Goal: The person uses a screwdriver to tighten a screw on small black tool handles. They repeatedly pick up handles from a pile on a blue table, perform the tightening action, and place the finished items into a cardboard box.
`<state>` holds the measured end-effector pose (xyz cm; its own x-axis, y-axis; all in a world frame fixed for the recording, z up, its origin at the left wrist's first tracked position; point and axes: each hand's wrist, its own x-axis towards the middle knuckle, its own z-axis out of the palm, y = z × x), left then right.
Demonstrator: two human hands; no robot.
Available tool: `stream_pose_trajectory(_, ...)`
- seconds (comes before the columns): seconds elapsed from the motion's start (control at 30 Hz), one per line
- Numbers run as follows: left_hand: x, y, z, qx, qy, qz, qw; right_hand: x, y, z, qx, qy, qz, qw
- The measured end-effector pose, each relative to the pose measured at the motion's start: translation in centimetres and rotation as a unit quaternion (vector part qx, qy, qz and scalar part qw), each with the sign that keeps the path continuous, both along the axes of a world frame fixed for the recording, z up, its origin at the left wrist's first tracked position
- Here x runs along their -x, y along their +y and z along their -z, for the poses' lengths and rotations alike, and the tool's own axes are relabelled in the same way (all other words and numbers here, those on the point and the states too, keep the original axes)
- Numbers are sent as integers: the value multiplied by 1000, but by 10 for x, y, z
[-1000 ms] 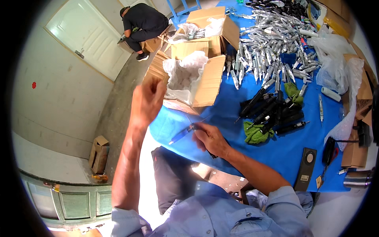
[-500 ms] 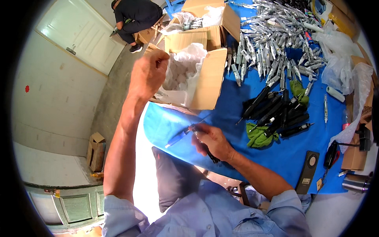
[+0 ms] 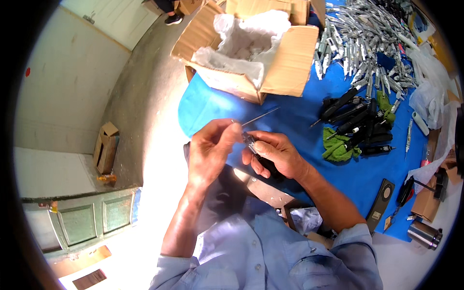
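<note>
In front of my chest my right hand (image 3: 278, 157) is wrapped round a black pen-shaped tool (image 3: 267, 165) with a clear, shiny front end. My left hand (image 3: 212, 147) is closed in a pinch right at that front end; whatever sits between thumb and fingers is hidden. A thin metal shaft of a screwdriver (image 3: 261, 115) shows on the blue cloth just beyond my hands, its handle covered by them. Beyond stands an open cardboard box (image 3: 287, 63) lined with a translucent plastic bag (image 3: 227, 58), with small pale pieces inside.
On the blue cloth (image 3: 309, 113) lie several black-handled tools (image 3: 353, 116) with green rags (image 3: 338, 150). A big heap of silvery pen-shaped tools (image 3: 362, 43) fills the far right. Nearer lie a dark flat device (image 3: 379, 205) and a metal cup (image 3: 425, 234).
My left hand has come back from over the box down to the tool in my right hand. The view has shifted, and of the seated person only a leg and shoe still show.
</note>
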<state>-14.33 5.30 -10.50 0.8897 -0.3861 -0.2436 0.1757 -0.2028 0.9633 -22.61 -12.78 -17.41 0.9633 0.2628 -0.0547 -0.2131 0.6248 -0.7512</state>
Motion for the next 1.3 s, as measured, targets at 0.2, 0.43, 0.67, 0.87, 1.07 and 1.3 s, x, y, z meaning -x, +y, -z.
stream_pose_trajectory(0.2, 2, 11, 18, 57, -16, -9, 998, 1, 6, -6, 97, 9, -18, 995)
stream_pose_trajectory(0.43, -6, 18, 19, 69, 32, -45, 996, 3, 3, -8, 129, 16, -63, 989)
stream_pose_trajectory(0.67, -7, 12, 30, 111, 68, -67, 989, 1, 5, -7, 116, 18, -46, 992)
stream_pose_trajectory(0.87, -10, 8, 35, 119, 97, -82, 985, 1, 5, -11, 93, 40, -52, 993)
stream_pose_trajectory(1.07, -11, 4, 38, 130, 106, -93, 981, -1, 2, -10, 95, 49, -57, 993)
stream_pose_trajectory(1.3, -9, 0, 39, 151, 134, -107, 974, -3, 1, -14, 86, 44, -55, 994)
